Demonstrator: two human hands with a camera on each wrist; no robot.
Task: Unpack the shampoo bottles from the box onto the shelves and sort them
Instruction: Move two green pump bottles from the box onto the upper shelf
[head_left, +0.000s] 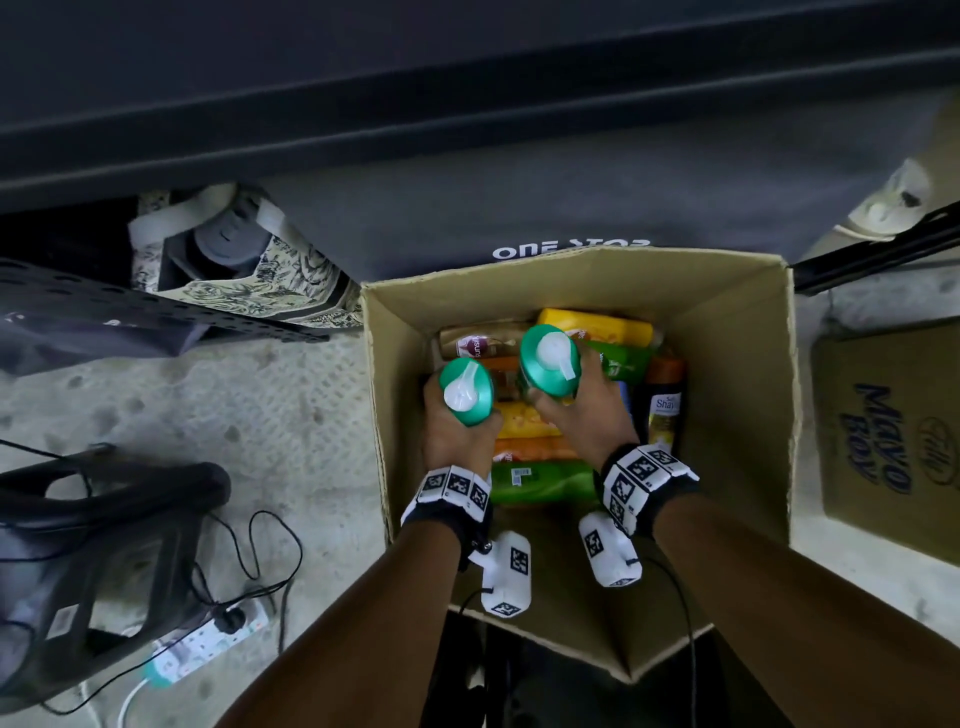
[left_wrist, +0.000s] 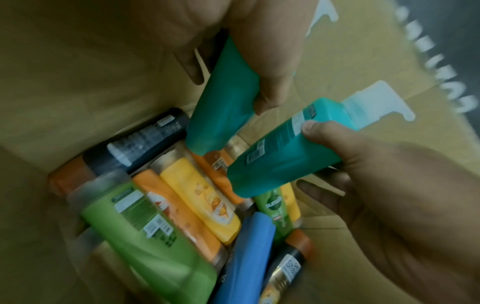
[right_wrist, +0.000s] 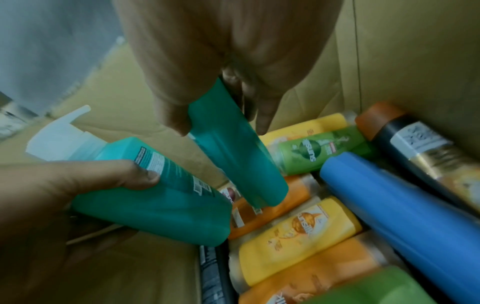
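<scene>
An open cardboard box (head_left: 727, 374) stands on the floor with several shampoo bottles lying in it: yellow (right_wrist: 293, 234), orange (left_wrist: 179, 214), green (left_wrist: 145, 236), blue (right_wrist: 405, 207) and black (left_wrist: 140, 144). My left hand (head_left: 454, 436) grips a teal pump bottle (head_left: 467, 392) upright, just above the pile near the box's left wall. My right hand (head_left: 587, 410) grips a second teal pump bottle (head_left: 550, 364) beside it, nearer the middle. Both white pump heads point up. In the left wrist view the left hand's teal bottle (left_wrist: 223, 102) hangs above the pile.
A dark shelf edge (head_left: 467, 104) runs across the top. A second cardboard box (head_left: 883, 441) stands to the right. At the left are a black stool (head_left: 104, 545), a power strip with cables (head_left: 208, 639), a perforated black panel (head_left: 130, 306) and a patterned bag (head_left: 249, 270).
</scene>
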